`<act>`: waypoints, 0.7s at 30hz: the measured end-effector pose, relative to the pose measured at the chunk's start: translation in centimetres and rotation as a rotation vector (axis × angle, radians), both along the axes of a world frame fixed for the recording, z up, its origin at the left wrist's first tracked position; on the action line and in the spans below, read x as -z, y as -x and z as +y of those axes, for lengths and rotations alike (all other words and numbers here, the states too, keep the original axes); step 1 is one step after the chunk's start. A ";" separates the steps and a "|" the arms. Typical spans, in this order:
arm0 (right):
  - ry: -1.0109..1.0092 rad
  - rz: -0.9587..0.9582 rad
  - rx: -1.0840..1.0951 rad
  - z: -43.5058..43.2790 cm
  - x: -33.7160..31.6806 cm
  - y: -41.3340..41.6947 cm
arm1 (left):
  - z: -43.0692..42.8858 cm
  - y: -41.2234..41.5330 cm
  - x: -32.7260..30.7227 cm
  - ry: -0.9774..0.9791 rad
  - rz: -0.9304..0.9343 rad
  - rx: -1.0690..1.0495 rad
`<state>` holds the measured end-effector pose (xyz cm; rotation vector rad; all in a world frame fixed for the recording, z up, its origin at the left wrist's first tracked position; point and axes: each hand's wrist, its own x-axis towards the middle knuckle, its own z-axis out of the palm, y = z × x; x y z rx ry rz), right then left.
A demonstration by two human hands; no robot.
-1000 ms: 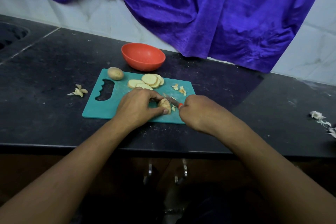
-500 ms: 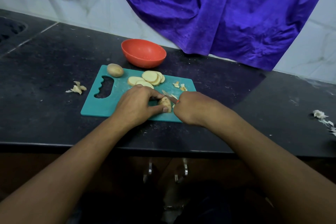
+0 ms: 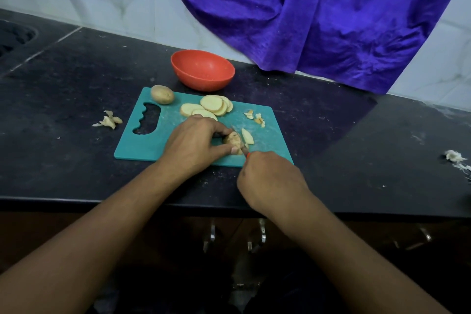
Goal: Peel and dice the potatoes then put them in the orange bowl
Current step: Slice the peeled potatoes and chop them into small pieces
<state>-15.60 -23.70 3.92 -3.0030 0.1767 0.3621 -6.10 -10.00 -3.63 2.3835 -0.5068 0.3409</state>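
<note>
Left hand (image 3: 193,145) pinches potato piece (image 3: 233,141); right hand (image 3: 270,181) grips knife (image 3: 246,154) just beside.

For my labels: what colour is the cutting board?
The cutting board is teal; head view.

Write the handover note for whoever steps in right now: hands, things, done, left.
Left hand: its grip pins the cut potato piece on the teal plastic cutting board.
Right hand: grips the red-handled knife, blade at that piece.
Round potato slices are piled at the board's far side, one fresh slice lies beside the blade, and the whole brown potato sits at the far left corner.
Done: a pile of slices cut, nothing diced.
Left: finish slicing, dice, do the whole potato, fill the orange bowl, which holds nothing visible.
</note>
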 end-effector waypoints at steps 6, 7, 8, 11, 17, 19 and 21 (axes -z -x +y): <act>0.103 -0.017 -0.066 0.8 0.2 -1.9 | -0.1 0.2 -0.1 -0.016 -0.022 -0.013; 0.105 -0.020 -0.071 0.8 0.6 -1.5 | -0.1 0.2 -0.1 -0.017 -0.019 -0.017; 0.103 -0.023 -0.072 0.6 1.0 -0.8 | -0.1 0.1 -0.1 -0.017 -0.014 -0.019; 0.113 -0.057 -0.062 -0.1 2.0 1.3 | -0.1 0.0 0.1 -0.011 -0.009 -0.022; 0.044 -0.070 -0.049 -1.7 2.1 1.2 | 0.0 0.1 0.0 -0.001 -0.002 -0.024; -0.059 -0.004 -0.021 -2.9 1.6 -0.2 | 0.0 0.2 -0.1 -0.004 0.002 -0.029; -0.151 0.075 -0.001 -3.9 0.9 -1.9 | 0.0 0.4 -0.2 -0.008 0.000 -0.030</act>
